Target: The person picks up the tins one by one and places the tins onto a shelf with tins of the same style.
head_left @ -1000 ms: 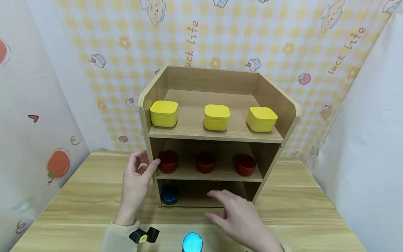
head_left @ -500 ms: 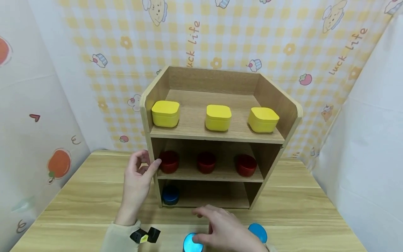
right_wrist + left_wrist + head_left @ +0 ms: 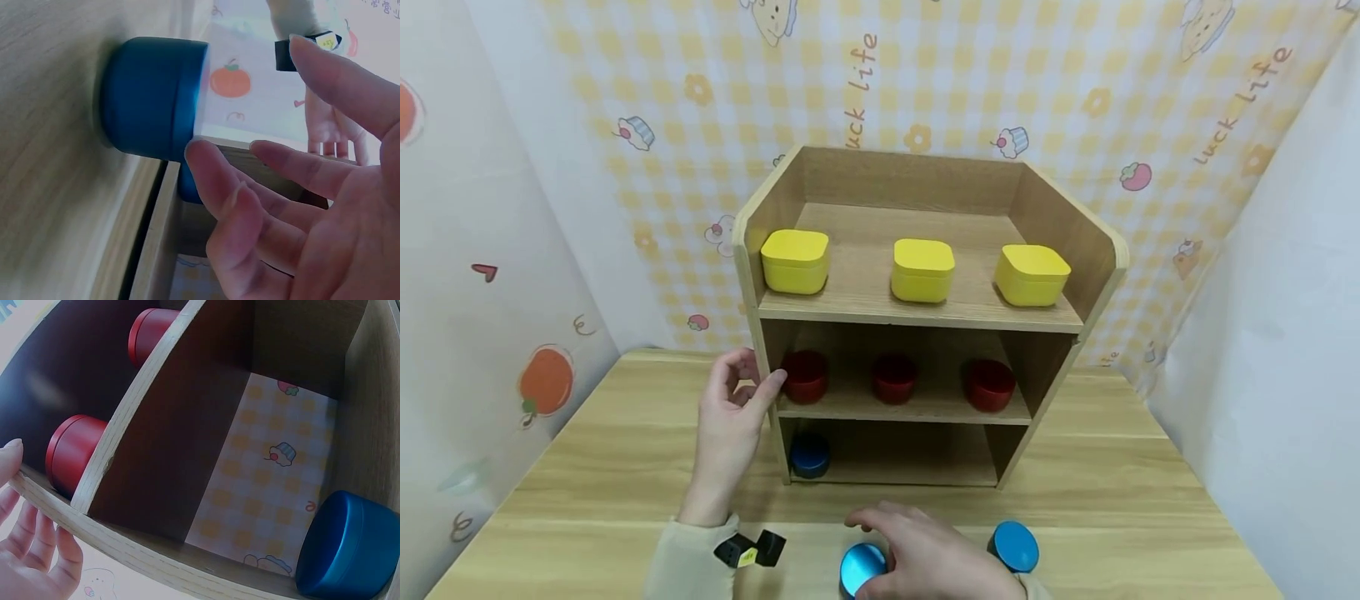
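My left hand [image 3: 724,442] holds the left side panel of a wooden three-tier shelf [image 3: 917,313], thumb inside and fingers outside, as the left wrist view shows. My right hand [image 3: 928,550] hovers beside a round blue tin [image 3: 862,568] that stands on the table before the shelf. In the right wrist view its fingertips are right at the lid edge of this tin [image 3: 150,97], and the thumb stays apart from it. Another blue tin [image 3: 1015,547] stands to the right of that hand. A third blue tin [image 3: 810,456] sits at the left of the bottom tier.
Three red tins [image 3: 894,380] line the middle tier. On the top tier stand three yellow square tins [image 3: 922,272]. A patterned cloth [image 3: 917,75] hangs behind the shelf, and white cloth [image 3: 1262,333] borders the wooden table [image 3: 1097,467] on both sides.
My right hand has moved left and nearer to me, from in front of the bottom tier to the blue tin. The right-hand blue tin has come into view. My left hand keeps its hold.
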The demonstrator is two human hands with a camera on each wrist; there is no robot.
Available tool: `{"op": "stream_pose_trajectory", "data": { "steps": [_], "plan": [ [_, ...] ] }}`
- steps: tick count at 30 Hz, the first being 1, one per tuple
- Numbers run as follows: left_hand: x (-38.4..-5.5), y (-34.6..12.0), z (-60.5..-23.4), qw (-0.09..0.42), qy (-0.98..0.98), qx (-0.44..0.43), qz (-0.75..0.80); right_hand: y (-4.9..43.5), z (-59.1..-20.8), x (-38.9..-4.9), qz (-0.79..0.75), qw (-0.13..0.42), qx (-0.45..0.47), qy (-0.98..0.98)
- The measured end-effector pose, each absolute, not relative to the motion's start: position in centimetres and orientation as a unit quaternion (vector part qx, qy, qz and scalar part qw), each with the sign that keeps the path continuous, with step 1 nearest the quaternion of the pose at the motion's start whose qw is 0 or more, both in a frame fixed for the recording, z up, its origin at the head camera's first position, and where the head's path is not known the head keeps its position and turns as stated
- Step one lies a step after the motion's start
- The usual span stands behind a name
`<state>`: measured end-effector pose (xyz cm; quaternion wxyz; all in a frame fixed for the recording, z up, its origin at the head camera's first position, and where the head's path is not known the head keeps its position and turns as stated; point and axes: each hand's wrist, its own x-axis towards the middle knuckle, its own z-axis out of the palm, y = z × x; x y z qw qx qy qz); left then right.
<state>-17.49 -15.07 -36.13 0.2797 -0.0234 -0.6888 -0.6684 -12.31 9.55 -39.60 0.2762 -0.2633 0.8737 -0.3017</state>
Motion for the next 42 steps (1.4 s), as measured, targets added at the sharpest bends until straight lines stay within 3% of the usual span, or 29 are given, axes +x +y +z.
{"op": "stream_pose_trajectory", "data": {
  "steps": [22,42],
  "plan": [
    [-17.8,-15.0,-35.9,0.286,-0.684,-0.028,-0.67,8.5,-41.8,-12.7,-0.228,0.264,-0.293,0.89],
    [-17.9,-15.0,-36.1,0.287,-0.691,-0.033,-0.663,8.2,-42.2,-13.1,-0.279,0.295,-0.253,0.878]
  ]
}}
